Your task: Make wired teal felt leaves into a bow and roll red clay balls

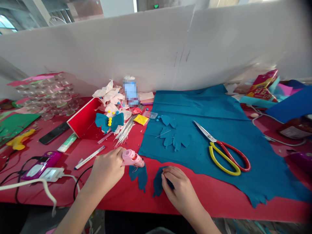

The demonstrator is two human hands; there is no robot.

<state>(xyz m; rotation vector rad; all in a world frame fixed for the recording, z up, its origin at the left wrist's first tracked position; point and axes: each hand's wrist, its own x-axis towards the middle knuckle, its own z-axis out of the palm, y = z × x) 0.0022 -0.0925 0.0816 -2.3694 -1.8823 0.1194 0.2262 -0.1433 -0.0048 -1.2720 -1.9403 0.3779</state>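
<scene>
My left hand is wrapped round a pink glue gun, whose nozzle points right and down at a teal felt cut-out on the red tabletop. My right hand pinches the top of a second teal felt cut-out just to the right, pressing it on the table. Both pieces lie in front of a large sheet of teal felt.
Red-and-yellow scissors and several cut felt leaves lie on the teal sheet. Behind the glue gun are thin wires, a teal felt butterfly, white petals, a red box, a phone and cables at the left. A white partition runs along the back.
</scene>
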